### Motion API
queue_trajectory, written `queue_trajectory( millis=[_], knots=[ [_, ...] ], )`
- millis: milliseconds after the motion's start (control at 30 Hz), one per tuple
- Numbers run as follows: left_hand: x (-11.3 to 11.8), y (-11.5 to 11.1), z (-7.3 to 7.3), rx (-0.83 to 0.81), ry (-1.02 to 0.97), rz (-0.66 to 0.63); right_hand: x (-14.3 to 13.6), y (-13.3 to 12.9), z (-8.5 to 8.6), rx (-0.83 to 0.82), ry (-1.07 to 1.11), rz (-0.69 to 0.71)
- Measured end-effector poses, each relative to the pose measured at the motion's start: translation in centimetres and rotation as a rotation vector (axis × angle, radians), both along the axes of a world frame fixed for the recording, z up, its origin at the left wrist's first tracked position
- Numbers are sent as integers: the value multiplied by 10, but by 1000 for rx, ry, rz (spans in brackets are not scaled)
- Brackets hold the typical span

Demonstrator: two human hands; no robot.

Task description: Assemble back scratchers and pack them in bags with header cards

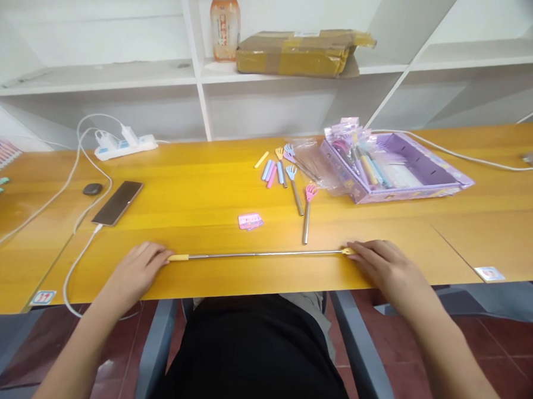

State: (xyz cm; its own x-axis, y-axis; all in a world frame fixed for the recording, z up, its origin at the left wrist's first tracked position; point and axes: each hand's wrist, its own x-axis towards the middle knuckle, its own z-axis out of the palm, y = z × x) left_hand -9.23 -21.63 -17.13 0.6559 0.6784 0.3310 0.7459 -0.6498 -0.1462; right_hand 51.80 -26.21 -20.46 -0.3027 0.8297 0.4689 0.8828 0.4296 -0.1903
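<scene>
A thin metal telescopic rod (263, 254) lies stretched out low over the table's front part, with a yellow handle at its left end and a small yellow claw at its right end. My left hand (138, 269) is closed on the yellow handle. The fingers of my right hand (385, 266) pinch the yellow claw. Beyond the rod are a pink back scratcher (307, 213), a blue one (296, 192), small pink cards (250, 221) and several coloured handle tubes (272, 172).
A purple tray (409, 198) with packaged scratchers stands at the back right. On the left are a phone (118, 203) with its cable, a black round object (92, 189) and a power strip (126, 148). A taped box (292, 53) sits on the shelf.
</scene>
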Motion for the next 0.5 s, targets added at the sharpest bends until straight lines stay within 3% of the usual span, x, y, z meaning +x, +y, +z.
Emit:
queue_trajectory(
  millis=[267,400,500],
  knots=[
    [80,-15,-8,-38,-28,-143,-97,-10,8,85,-133,79],
    [90,-12,-9,33,24,-123,-118,-7,12,117,-255,17],
    [91,-9,-10,-2,-15,-136,-124,-6,12,151,-280,58]
  ],
)
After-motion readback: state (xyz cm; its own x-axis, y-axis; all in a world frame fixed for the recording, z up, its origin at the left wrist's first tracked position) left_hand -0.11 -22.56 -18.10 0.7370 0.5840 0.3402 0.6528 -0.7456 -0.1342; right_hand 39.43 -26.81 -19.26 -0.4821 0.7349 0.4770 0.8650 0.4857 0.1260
